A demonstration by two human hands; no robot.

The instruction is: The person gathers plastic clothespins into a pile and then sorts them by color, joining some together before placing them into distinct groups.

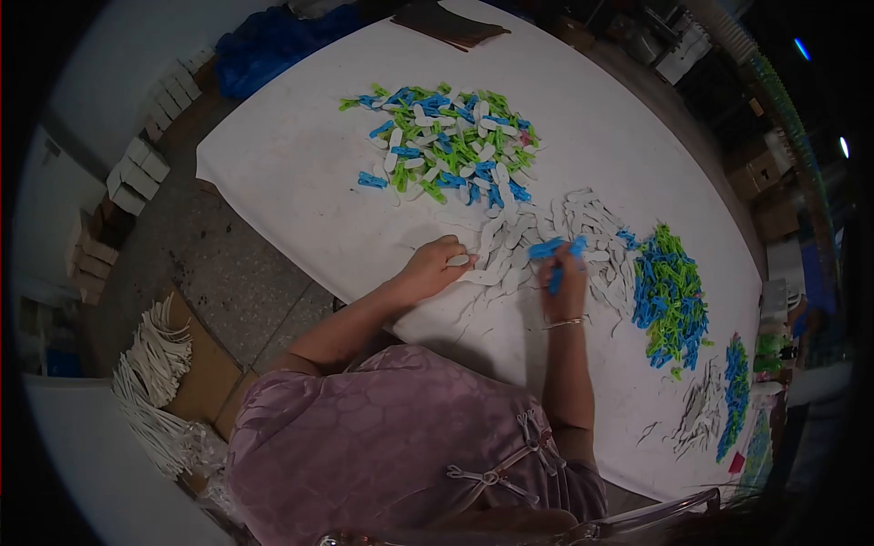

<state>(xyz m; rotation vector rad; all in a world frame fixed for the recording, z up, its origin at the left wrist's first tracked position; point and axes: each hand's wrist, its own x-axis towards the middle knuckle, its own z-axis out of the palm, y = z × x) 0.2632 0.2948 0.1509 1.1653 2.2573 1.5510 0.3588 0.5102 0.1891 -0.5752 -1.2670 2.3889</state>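
Note:
My left hand point(435, 269) is closed with the fingertips pinched on a small white strip point(458, 260), just above the table. My right hand point(566, 284), a band at its wrist, is closed on blue plastic clips point(557, 247); how many is hard to make out. Between and around both hands lies a loose pile of flat white strips point(605, 246). Beyond them is a heap of mixed green and blue clips and white strips point(455, 136). To the right of my right hand stands another heap of green and blue clips point(669, 291).
The white-covered table point(300, 173) has a curved-looking edge. At its right end lie more white strips point(701, 409) and blue clips point(736, 391). A dark flat sheet point(451, 23) rests at the far edge. Bundled white strips point(159, 391) sit on cardboard at lower left.

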